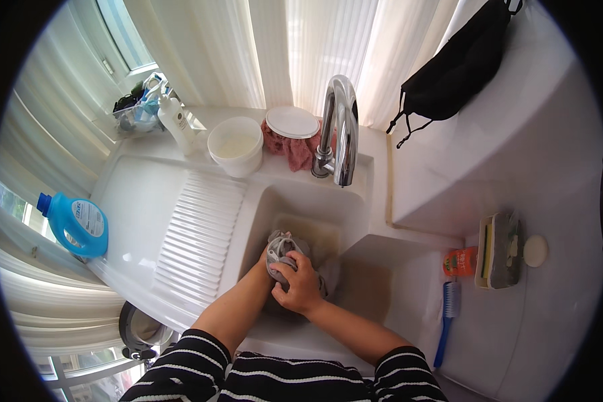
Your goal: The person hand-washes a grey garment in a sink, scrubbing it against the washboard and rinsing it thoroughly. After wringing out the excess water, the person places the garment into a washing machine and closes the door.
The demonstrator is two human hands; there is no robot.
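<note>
Over at the left, a blue jug (pixel 80 226) stands on the white counter, well apart from the arms. Next come the washboard ridges (pixel 201 231), close beside the left forearm; I'd use them if the fabric wants firmer rubbing. Then the left hand (pixel 264 260), mostly hidden by the grey cloth (pixel 283 242), so I cannot tell how far its fingers close. The cloth is bunched up inside the sink basin (pixel 311 198), part of it hanging below the hands. The right hand (pixel 297 284) has its fingers curled over the near side, thumb apart, holding a fold fairly snugly. To work it well, I'd press fold against fold, turn the bundle often, and stay low so drips land inside. Just to the right and behind, the chrome tap (pixel 344 134) shows no stream. Farther right lies a blue brush (pixel 447 318), within reach for stubborn spots.
</note>
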